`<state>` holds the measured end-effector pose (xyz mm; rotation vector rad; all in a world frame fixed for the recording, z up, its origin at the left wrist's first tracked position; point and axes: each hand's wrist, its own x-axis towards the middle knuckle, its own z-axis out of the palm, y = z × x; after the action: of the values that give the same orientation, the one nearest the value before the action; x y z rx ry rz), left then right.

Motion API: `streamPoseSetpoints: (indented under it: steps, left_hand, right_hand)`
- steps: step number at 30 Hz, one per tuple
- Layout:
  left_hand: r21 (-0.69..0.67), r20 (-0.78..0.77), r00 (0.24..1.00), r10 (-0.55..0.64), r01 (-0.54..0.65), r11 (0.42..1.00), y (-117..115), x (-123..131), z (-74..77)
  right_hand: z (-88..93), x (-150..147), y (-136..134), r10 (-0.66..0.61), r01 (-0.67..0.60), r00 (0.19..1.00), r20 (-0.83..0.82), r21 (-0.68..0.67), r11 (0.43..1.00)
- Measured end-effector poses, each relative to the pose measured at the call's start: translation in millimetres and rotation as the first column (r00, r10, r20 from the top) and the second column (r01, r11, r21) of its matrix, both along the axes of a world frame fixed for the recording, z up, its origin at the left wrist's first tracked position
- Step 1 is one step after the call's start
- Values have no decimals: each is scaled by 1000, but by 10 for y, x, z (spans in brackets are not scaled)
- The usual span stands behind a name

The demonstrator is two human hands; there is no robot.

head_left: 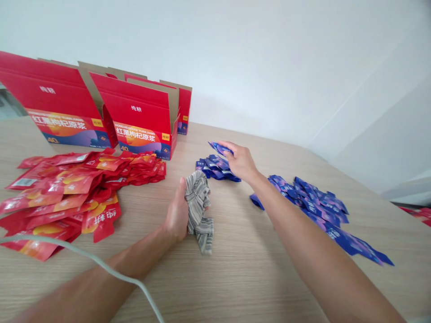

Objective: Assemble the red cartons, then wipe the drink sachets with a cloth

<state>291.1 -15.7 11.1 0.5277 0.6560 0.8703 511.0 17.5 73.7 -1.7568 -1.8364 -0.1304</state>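
Observation:
My left hand (178,211) is closed around a grey striped cloth (198,202), whose loose end hangs toward the tabletop. Farther forward and to the right, my right hand (240,160) grips a blue-purple packet (218,148) by its right end. That packet is just above a small stack of blue packets (215,168) lying on the table. A bigger spread of blue packets (310,202) lies to the right, partly hidden behind my right forearm. On the left is a large pile of red packets (63,184), near my left forearm.
Several open red cartons (141,121) stand along the back left of the wooden table (235,269), against a pale wall. A white cable (101,264) crosses over my left forearm at the lower left. Some red items (417,213) show at the far right edge.

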Motion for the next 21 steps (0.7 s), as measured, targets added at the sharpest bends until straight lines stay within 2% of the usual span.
streamPoseSetpoints:
  steps: [2,5,10,13,16,19,21]
  left_hand:
    - [-1,-6,999,-44,44,999,-17,13,-35]
    - [-5,-25,997,-72,72,997,-6,11,-57]
    - [-15,-31,994,-104,103,995,18,-9,-18]
    - [-57,-56,991,-120,117,992,28,-21,12]
    - [-65,-65,991,-120,116,991,37,-27,11]
    - [-34,-50,990,-130,128,991,37,-15,-19]
    - [-13,-28,991,-130,130,991,30,4,-37]
  right_hand:
    - [-67,94,228,-39,50,990,134,-77,996]
    - [-234,119,426,-6,42,977,213,-165,985]
    - [-504,15,440,33,63,961,275,-333,941]
    - [-458,43,246,-38,139,954,299,-325,935]
    - [-246,261,-95,-134,246,935,327,-329,912]
    - [-67,596,-493,-203,358,910,361,-441,823]
    - [-64,768,-738,-217,409,896,387,-532,741]
